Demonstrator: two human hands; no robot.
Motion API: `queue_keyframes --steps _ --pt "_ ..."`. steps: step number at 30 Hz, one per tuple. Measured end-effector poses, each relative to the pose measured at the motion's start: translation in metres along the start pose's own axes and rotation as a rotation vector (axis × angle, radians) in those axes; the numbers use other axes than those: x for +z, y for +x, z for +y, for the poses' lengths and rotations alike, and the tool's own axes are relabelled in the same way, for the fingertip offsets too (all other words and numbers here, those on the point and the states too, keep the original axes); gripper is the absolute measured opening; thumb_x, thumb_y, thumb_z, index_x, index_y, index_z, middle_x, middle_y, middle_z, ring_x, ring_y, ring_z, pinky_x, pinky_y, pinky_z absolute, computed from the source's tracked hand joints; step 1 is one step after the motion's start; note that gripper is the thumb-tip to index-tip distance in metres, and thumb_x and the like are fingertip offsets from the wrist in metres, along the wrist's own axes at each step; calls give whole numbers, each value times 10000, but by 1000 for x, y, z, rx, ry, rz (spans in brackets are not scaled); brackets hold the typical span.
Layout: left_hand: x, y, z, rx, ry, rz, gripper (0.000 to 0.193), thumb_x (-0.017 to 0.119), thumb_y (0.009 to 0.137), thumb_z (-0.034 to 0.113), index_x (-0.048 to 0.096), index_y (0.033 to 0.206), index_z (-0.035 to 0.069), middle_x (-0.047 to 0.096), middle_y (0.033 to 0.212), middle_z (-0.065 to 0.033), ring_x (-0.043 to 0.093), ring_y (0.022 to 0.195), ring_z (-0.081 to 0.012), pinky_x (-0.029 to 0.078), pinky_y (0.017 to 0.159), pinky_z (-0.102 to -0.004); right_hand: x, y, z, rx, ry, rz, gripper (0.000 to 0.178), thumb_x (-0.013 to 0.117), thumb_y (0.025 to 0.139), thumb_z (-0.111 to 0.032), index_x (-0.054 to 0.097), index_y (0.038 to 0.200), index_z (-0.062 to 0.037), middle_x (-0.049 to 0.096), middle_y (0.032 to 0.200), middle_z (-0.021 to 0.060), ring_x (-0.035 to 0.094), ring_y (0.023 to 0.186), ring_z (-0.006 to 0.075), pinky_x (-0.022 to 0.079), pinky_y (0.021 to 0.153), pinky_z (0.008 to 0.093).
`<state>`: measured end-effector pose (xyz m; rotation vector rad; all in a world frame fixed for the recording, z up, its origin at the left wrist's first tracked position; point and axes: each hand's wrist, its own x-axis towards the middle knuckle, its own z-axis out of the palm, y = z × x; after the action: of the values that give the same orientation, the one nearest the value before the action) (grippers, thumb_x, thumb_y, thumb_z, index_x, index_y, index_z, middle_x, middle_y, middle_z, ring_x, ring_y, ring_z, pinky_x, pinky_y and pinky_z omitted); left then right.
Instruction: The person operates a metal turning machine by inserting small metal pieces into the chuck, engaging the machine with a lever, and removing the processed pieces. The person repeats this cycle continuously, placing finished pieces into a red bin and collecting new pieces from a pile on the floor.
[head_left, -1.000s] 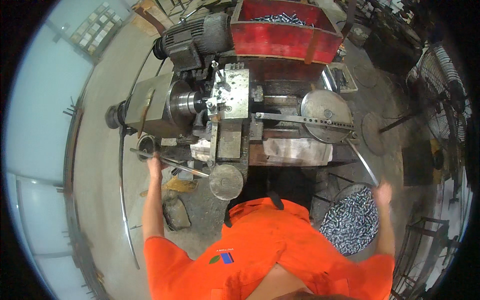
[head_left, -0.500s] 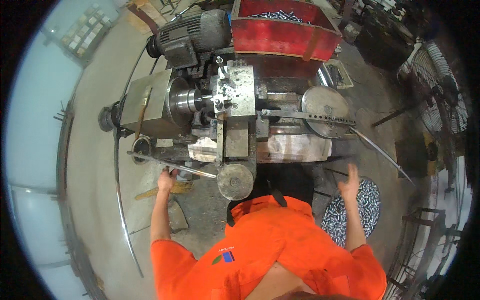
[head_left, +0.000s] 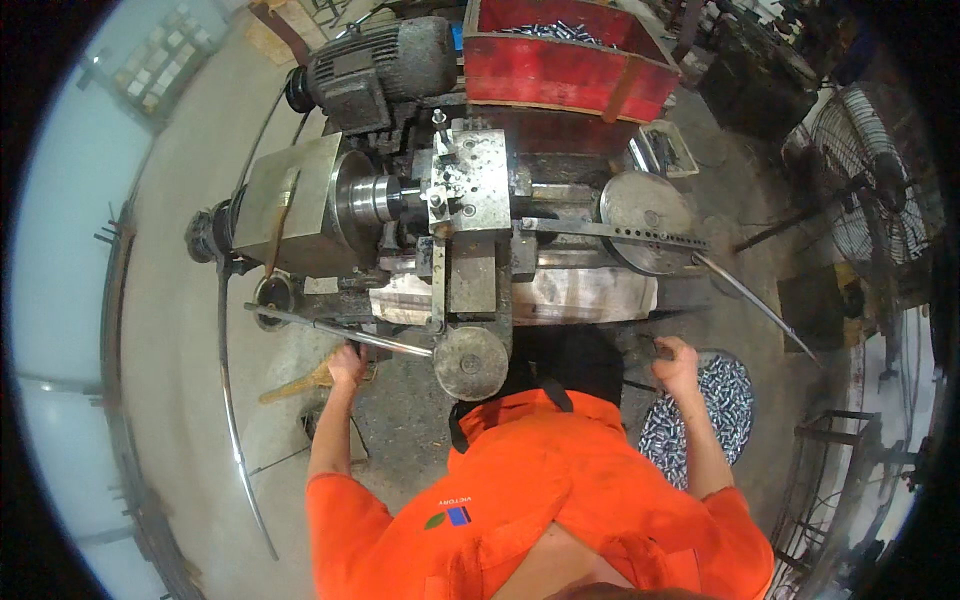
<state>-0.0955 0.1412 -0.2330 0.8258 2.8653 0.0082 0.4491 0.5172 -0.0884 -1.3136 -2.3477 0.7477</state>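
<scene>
My left hand (head_left: 347, 363) is closed just below a long metal lever (head_left: 370, 338) that slopes from a round metal disc (head_left: 470, 363). Something dark shows at its fingers, too small to name. My right hand (head_left: 677, 367) is curled closed beside a round container of small shiny metal pieces (head_left: 705, 418). A dark bit shows at its fingertips, and I cannot make out what it is. Ahead of me stands a small lathe with a round chuck (head_left: 358, 200) and a metal tool block (head_left: 478, 180). A perforated bar (head_left: 610, 231) crosses a larger disc (head_left: 648, 212) on the right.
A red box (head_left: 568, 75) with metal pieces stands behind the lathe, next to a motor (head_left: 385, 65). A brush (head_left: 284, 215) lies on the headstock cover (head_left: 285, 195). At the right are a caged fan (head_left: 870, 175) and a long slanting rod (head_left: 760, 305).
My right hand has moved slightly left, and its raised fingers have curled closed. My left hand has shifted a little right and its fingers have closed. The lathe's parts look the same.
</scene>
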Motion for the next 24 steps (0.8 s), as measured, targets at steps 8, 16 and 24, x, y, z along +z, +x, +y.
queue_keyframes --steps 8,16,24 --pt "-29 -6 5 66 -10 -58 481 522 843 485 570 1001 33 650 859 -202 638 787 -373 504 689 -472 -52 104 -102 -416 38 92 357 600 606 -80 653 955 -26 646 889 155 633 767 320 513 675 375" --pt "-125 -32 -21 -5 -191 -62 500 548 824 499 627 1046 58 656 867 -198 634 834 -348 493 726 -437 34 193 -331 -1010 18 -65 345 639 572 -168 680 893 -52 627 993 135 594 894 317 481 801 400" --pt "-246 -115 -149 -499 -151 443 455 479 895 455 638 999 42 650 762 -172 635 705 -327 482 642 -429 109 211 -411 -932 -321 -332 260 629 540 -184 689 743 -34 667 802 183 650 797 341 524 748 393"
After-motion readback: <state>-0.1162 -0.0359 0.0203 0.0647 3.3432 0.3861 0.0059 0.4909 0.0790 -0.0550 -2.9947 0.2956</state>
